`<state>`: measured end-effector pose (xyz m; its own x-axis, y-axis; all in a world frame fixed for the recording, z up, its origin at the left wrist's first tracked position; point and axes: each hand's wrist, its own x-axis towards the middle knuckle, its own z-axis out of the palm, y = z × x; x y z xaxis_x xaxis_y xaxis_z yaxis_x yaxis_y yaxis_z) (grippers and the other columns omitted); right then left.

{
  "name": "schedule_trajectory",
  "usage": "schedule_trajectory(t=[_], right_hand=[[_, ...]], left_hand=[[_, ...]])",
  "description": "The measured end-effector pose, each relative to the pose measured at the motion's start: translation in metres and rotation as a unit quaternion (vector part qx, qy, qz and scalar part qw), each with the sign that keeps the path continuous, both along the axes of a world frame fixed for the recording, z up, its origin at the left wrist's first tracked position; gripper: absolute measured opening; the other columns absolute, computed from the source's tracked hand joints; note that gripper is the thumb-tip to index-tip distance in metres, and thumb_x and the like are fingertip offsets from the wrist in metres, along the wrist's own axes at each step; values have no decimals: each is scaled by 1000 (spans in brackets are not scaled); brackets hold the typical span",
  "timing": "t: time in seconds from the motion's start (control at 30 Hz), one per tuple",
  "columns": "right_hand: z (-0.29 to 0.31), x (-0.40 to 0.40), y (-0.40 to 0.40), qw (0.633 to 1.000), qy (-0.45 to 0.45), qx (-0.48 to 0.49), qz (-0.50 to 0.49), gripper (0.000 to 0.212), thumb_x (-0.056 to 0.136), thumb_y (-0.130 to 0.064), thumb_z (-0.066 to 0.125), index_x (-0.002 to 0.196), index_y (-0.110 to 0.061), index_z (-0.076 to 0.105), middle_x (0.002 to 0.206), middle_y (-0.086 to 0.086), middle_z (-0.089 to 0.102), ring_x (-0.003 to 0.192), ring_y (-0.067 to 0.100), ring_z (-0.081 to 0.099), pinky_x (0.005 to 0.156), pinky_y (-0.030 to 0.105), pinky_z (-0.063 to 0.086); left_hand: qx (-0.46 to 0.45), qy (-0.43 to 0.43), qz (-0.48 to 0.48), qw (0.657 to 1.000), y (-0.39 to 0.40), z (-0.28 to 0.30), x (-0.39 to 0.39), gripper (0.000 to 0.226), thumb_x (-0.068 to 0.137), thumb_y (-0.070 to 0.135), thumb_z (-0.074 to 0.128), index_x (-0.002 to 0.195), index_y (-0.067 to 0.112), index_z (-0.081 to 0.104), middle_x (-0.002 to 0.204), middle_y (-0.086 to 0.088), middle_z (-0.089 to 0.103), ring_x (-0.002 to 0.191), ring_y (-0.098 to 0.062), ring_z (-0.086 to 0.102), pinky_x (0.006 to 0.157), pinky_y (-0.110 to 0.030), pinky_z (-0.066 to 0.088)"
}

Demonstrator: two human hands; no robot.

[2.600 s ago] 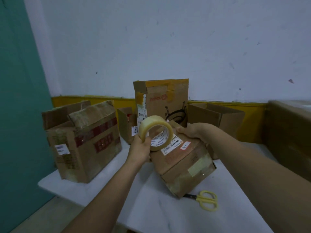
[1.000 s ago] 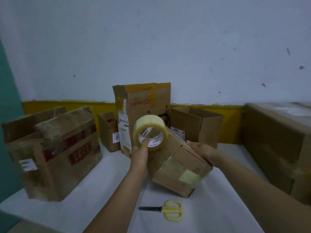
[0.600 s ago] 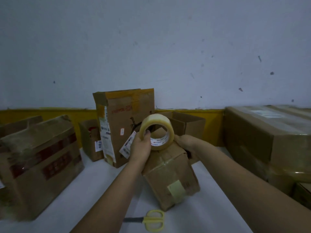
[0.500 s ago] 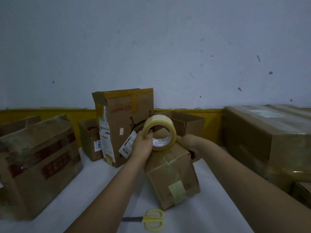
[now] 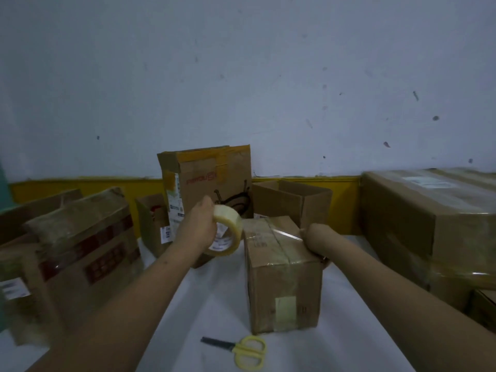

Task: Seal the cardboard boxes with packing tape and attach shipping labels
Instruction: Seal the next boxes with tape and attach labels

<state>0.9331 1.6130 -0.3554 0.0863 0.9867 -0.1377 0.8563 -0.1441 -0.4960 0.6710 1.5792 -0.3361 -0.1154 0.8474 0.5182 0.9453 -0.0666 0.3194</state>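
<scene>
- Scissors [image 5: 243,350] lie on the table [image 5: 204,304], nearest the camera, untouched.
- Box [image 5: 281,275] stands upright mid-table.
- Right hand [image 5: 315,238] clamps the tape end on the box's top right edge; fingers curled over it.
- Left hand [image 5: 198,229] grips the tape roll [image 5: 226,232], strip stretched across the top.
- Step: taping the top seam. Next: press flat, cut with scissors.
- Other boxes behind.

On my feed, red printing runs across the front of the tall upright box [image 5: 214,181], but the letters are too blurred for me to read. White shipping labels on neighbouring cartons, and faint markings on the small sealed box [image 5: 271,238], are also illegible.
</scene>
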Motion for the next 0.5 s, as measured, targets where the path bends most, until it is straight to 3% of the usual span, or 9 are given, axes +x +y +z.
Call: schedule_trajectory(t=[0.07, 0.1, 0.17, 0.23, 0.27, 0.33, 0.4, 0.43, 0.5], right_hand=[[1, 1, -1, 1000, -20, 6, 3, 26, 103, -5, 37, 124, -5, 50, 85, 13, 48, 65, 27, 62, 33, 28, 44], [2, 1, -3, 999, -37, 7, 8, 28, 102, -3, 38, 126, -5, 51, 87, 12, 48, 63, 25, 59, 33, 26, 42], [5, -1, -3, 996, -87, 16, 24, 27, 102, -6, 41, 125, -5, 54, 95, 14, 53, 61, 22, 54, 39, 27, 45], [10, -10, -5, 995, -93, 8, 35, 26, 105, -16, 41, 122, -4, 57, 99, 14, 56, 64, 23, 52, 46, 30, 48], [12, -16, -7, 997, -67, 1, 38, 33, 106, -25, 40, 124, -3, 56, 100, 14, 56, 69, 24, 55, 50, 30, 47], [11, -25, -5, 999, -13, -13, 26, 56, 105, -46, 34, 130, 1, 52, 115, 16, 60, 97, 30, 61, 69, 31, 45], [6, -30, -1, 999, -12, -5, 38, 65, 104, -53, 30, 133, 1, 52, 128, 17, 58, 116, 31, 57, 82, 32, 40], [2, -29, 4, 999, -18, 2, 52, 64, 103, -54, 32, 131, 0, 54, 124, 16, 60, 112, 29, 57, 82, 31, 40], [-1, -27, 13, 995, -36, 18, 90, 60, 101, -56, 36, 114, -3, 62, 97, 10, 63, 87, 23, 59, 70, 29, 41]], left_hand=[[-45, -34, 4, 998, 3, -30, -1, 25, 98, 8, 46, 123, 5, 43, 115, -17, 55, 106, -37, 58, 81, -42, 47], [-52, -54, 2, 997, 4, -46, 0, 22, 99, 8, 47, 120, 5, 44, 117, -19, 58, 106, -37, 59, 83, -42, 48], [-43, -104, 1, 994, 1, -71, 3, 14, 96, 4, 48, 109, 7, 45, 112, -20, 63, 102, -36, 61, 79, -40, 50], [-33, -147, -4, 989, 0, -83, 0, 20, 91, -1, 48, 109, 7, 47, 109, -19, 64, 101, -36, 62, 79, -40, 51], [-38, -151, -12, 988, 0, -84, -4, 22, 89, -2, 49, 109, 9, 48, 110, -18, 63, 103, -35, 61, 79, -40, 51], [-71, -132, -32, 988, -6, -81, -12, 27, 86, -1, 52, 107, 14, 46, 108, -14, 60, 104, -34, 60, 76, -35, 48], [-114, -120, -62, 984, -17, -73, -19, 30, 84, 6, 61, 102, 19, 42, 102, -7, 57, 99, -26, 60, 68, -29, 44], [-135, -128, -78, 979, -23, -67, -22, 32, 86, 13, 67, 101, 20, 40, 97, -2, 56, 92, -18, 60, 63, -25, 42], [-174, -171, -121, 962, -40, -50, -24, 29, 93, 29, 70, 95, 17, 43, 82, 7, 59, 73, -4, 56, 55, -13, 36]])
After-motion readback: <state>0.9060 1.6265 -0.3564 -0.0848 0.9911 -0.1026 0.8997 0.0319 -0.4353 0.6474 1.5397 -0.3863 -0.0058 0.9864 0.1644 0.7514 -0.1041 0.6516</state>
